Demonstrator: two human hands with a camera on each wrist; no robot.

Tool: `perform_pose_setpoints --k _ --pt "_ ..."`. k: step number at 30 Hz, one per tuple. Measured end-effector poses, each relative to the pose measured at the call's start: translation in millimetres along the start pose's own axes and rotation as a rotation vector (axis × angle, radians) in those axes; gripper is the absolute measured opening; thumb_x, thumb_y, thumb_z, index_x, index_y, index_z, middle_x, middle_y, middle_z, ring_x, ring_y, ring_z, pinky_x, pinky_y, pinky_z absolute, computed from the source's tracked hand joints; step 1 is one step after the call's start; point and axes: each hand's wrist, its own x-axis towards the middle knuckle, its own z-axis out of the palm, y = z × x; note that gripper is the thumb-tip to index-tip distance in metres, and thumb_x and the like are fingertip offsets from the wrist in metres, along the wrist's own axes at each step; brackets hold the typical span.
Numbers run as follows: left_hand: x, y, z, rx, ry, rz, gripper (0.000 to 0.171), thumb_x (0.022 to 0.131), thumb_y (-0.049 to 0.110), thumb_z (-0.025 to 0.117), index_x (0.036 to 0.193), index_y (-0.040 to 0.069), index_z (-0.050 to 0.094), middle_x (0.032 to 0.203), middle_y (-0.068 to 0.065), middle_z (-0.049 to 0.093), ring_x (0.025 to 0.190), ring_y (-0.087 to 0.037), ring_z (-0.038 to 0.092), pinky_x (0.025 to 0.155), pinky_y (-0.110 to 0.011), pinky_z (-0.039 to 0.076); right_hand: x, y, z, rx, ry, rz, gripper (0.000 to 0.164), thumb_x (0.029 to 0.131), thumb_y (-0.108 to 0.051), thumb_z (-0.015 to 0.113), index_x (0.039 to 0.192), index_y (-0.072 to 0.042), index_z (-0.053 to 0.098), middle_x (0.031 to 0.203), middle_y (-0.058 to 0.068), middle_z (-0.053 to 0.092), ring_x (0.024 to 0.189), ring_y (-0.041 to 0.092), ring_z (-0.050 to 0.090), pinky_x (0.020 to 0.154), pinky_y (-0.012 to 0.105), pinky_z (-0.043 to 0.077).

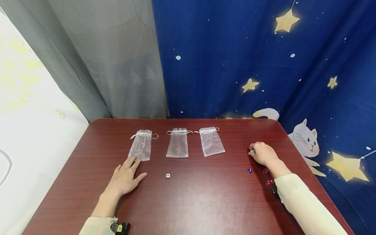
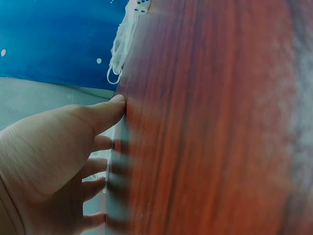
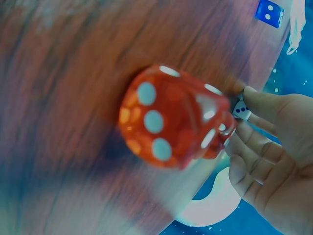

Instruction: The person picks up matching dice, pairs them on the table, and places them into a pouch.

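Observation:
My right hand (image 1: 263, 153) pinches a white die (image 3: 241, 110) between thumb and fingers, at the right side of the table. Just nearer lie a blue die (image 1: 250, 170) and two red dice; one red die (image 3: 161, 117) looms large in the right wrist view. My left hand (image 1: 125, 178) rests with spread fingers on the table, its fingertips at the lower edge of the left mesh bag (image 1: 141, 145). Another white die (image 1: 168, 176) sits to the right of that hand. A middle mesh bag (image 1: 178, 143) and a right mesh bag (image 1: 212, 142) lie flat.
The dark red wooden table (image 1: 202, 195) ends at a far edge before a blue curtain (image 1: 205, 65) and a grey curtain (image 1: 111, 58). White drawstrings stick out from the tops of the bags.

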Motion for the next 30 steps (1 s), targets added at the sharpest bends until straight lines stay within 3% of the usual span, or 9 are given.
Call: perform_pose_setpoints --k 12,20,30 --pt "0.0 -1.6 1.3 -0.001 0.002 0.001 0.068 0.096 0.041 0.067 0.146 -0.003 0.051 0.155 -0.028 0.038 0.144 -0.047 0.033 0.110 -0.072 0.026 1 -2 -5 -0.017 0.030 -0.013 0.011 0.090 -0.012 0.075 0.086 -0.005 0.068 0.082 0.010 0.064 0.074 0.029 0.060 0.074 0.052 0.053" --pt "-0.2 -1.4 0.6 0.001 0.003 0.000 0.068 0.096 0.041 0.067 0.145 -0.003 0.051 0.155 -0.029 0.038 0.143 -0.047 0.034 0.109 -0.072 0.027 3 -15 -16 -0.014 0.037 -0.031 0.010 0.091 -0.013 0.074 0.087 -0.006 0.069 0.082 0.009 0.063 0.074 0.028 0.059 0.073 0.051 0.054" --pt "0.0 -1.7 1.6 -0.002 0.010 0.003 0.067 0.096 0.041 0.067 0.145 -0.003 0.052 0.154 -0.029 0.038 0.142 -0.048 0.034 0.109 -0.072 0.027 5 -36 -26 -0.008 0.104 -0.098 0.007 0.090 -0.012 0.075 0.092 -0.007 0.071 0.086 0.008 0.066 0.082 0.032 0.066 0.076 0.054 0.055"
